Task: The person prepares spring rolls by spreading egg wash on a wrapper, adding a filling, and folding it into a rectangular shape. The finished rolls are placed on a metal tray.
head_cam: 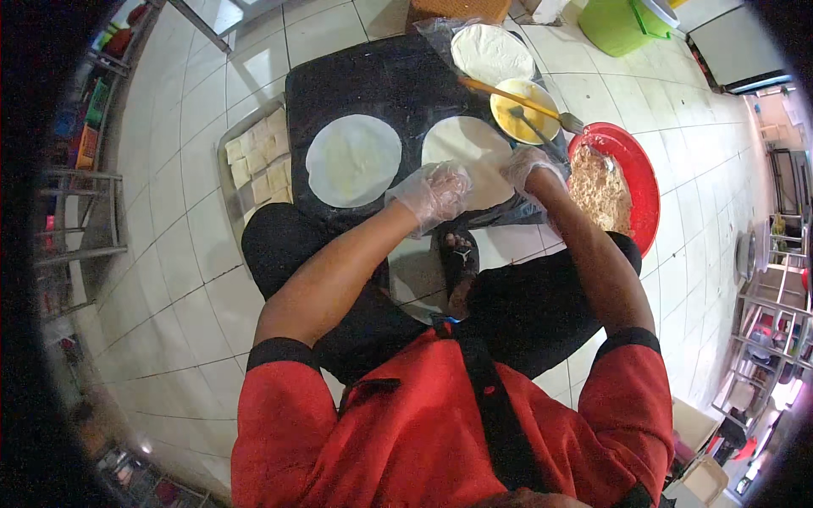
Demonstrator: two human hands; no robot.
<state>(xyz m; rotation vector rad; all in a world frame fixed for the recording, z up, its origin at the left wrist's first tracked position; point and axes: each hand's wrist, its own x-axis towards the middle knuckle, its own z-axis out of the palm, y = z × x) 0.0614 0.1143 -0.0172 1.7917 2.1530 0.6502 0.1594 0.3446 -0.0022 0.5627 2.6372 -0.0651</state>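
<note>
Both my hands wear clear plastic gloves. My left hand (438,190), its fingers curled, is at the lower left edge of a thin round dough sheet (460,136). At that sheet's right edge, my right hand (533,166) pinches it; the fingertips are partly hidden. The sheet's lower part between my hands looks darker and seems lifted or folded. Left of it a second round dough sheet (354,160) lies flat, with a yellowish wet smear on its middle. Both sheets are on a low black table (362,76).
A bowl of yellow liquid (522,130) holds a brush, with a wooden-handled brush (527,101) across it. Behind stands a stack of round sheets (492,52). A red basin (645,190) contains crumbly filling (597,190). Folded square pastries (260,152) fill a tray (223,162) at left.
</note>
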